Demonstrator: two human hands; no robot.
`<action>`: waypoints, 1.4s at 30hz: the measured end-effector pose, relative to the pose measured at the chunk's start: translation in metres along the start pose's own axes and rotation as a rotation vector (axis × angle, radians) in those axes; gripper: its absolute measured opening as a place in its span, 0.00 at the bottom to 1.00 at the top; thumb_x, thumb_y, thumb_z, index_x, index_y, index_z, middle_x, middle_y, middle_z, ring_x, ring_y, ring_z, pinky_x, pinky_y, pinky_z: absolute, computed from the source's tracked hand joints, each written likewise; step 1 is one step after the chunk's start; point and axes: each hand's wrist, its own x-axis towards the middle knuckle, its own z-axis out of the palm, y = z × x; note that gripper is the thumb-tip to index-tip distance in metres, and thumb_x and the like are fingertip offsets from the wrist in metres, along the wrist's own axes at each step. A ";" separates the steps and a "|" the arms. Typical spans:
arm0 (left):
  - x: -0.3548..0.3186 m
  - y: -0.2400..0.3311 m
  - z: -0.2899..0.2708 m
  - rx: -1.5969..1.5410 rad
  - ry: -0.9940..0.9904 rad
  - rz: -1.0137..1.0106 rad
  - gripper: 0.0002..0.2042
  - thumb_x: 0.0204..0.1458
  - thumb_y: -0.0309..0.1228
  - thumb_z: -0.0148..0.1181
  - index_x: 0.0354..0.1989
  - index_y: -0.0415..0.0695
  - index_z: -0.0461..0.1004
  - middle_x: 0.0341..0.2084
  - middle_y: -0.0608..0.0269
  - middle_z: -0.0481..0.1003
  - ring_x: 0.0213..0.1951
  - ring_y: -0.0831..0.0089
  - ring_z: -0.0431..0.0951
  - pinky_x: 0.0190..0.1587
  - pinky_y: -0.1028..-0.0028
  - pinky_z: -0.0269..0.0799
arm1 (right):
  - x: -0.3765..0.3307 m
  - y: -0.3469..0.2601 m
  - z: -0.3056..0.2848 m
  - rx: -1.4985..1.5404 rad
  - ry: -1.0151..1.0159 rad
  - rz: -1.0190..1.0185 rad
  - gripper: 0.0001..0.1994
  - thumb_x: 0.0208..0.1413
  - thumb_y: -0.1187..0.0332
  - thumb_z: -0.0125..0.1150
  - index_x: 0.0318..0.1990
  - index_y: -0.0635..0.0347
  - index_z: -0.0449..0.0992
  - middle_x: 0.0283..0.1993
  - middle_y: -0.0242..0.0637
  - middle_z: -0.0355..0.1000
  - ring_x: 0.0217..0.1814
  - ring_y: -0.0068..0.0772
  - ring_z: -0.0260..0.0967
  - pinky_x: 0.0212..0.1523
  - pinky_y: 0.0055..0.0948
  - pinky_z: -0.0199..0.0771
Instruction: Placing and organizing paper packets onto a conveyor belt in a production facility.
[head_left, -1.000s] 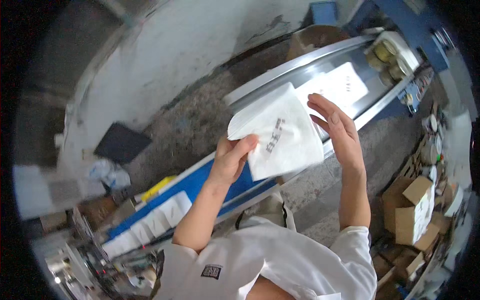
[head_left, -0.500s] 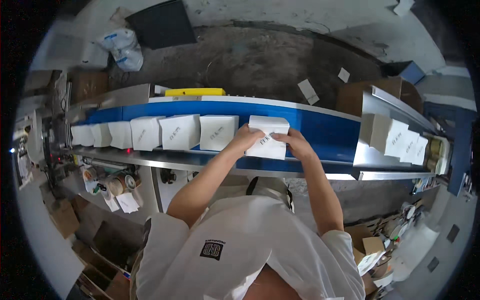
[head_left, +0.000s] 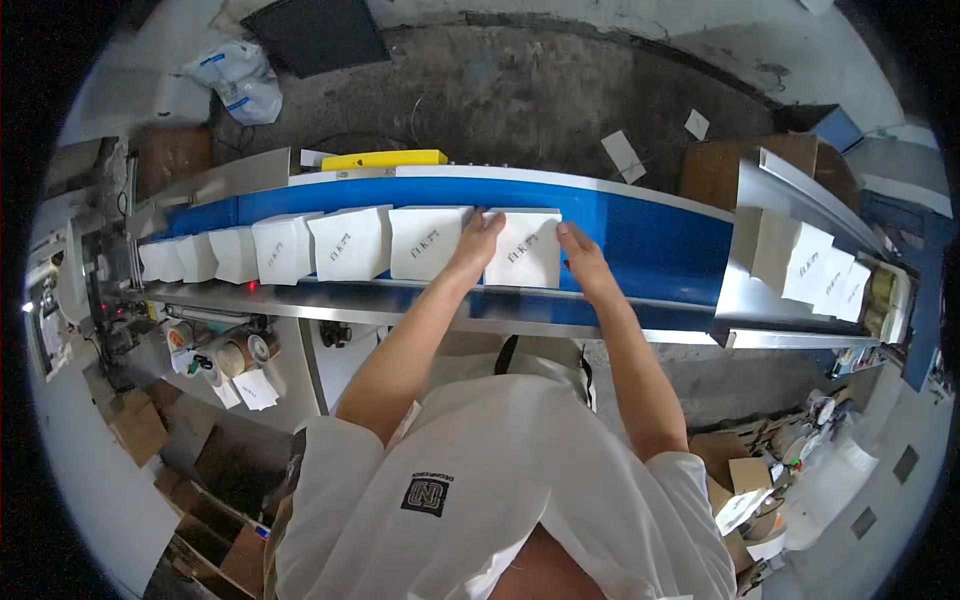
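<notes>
A squared white paper stack (head_left: pixel 522 262) with dark print stands on the blue conveyor belt (head_left: pixel 650 245), between my hands. My left hand (head_left: pixel 474 246) grips its left edge; some fingers are hidden in the narrow gap beside the neighbouring white stack (head_left: pixel 430 247). Along the right edge, my right hand (head_left: pixel 586 262) has its fingers stretched out and parted, the fingertips at the paper's side. From that neighbour, several similar stacks run in a row toward the left end of the belt.
Beyond the belt's right end, more white stacks (head_left: pixel 800 262) lean on a metal chute (head_left: pixel 735 265). A yellow bar (head_left: pixel 385 160) lies along the far rail. Tape rolls (head_left: pixel 240 360) sit below on the left. Cardboard boxes (head_left: pixel 735 470) stand at the lower right.
The stack between my hands has gone from held with both thumbs on its face to standing on the belt, farther from me. My right hand has loosened and shifted to its side.
</notes>
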 end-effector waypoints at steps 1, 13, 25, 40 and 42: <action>-0.009 0.013 0.004 0.052 0.025 -0.035 0.35 0.61 0.47 0.52 0.67 0.32 0.52 0.63 0.46 0.61 0.64 0.59 0.61 0.65 0.65 0.54 | -0.017 -0.007 -0.015 0.024 -0.002 -0.068 0.35 0.63 0.46 0.53 0.67 0.67 0.61 0.65 0.49 0.64 0.66 0.41 0.63 0.65 0.37 0.60; -0.066 0.108 0.093 -0.103 -0.133 0.215 0.34 0.63 0.47 0.51 0.69 0.34 0.51 0.67 0.44 0.57 0.69 0.58 0.56 0.69 0.62 0.52 | -0.233 -0.035 -0.351 0.293 0.595 -0.722 0.22 0.65 0.55 0.54 0.50 0.69 0.75 0.41 0.40 0.76 0.46 0.35 0.72 0.49 0.34 0.71; -0.052 0.141 0.250 -0.243 -0.696 -0.040 0.29 0.62 0.50 0.52 0.65 0.43 0.59 0.61 0.63 0.64 0.62 0.72 0.63 0.65 0.65 0.55 | -0.122 0.010 -0.574 0.284 0.594 -0.210 0.44 0.58 0.32 0.46 0.66 0.66 0.61 0.63 0.48 0.65 0.61 0.40 0.65 0.60 0.36 0.66; -0.071 0.160 0.300 -0.338 -0.478 -0.022 0.28 0.52 0.41 0.67 0.55 0.34 0.68 0.46 0.56 0.76 0.46 0.71 0.78 0.47 0.73 0.75 | -0.182 -0.047 -0.502 -0.176 0.810 -0.620 0.33 0.66 0.48 0.47 0.64 0.71 0.63 0.64 0.52 0.65 0.67 0.40 0.62 0.66 0.33 0.59; -0.073 0.160 0.280 -0.375 -0.499 -0.002 0.27 0.52 0.39 0.68 0.55 0.35 0.68 0.45 0.56 0.77 0.45 0.71 0.79 0.47 0.73 0.75 | -0.214 -0.072 -0.442 -0.025 0.698 -0.918 0.29 0.66 0.53 0.48 0.65 0.70 0.63 0.66 0.51 0.63 0.68 0.43 0.61 0.66 0.38 0.61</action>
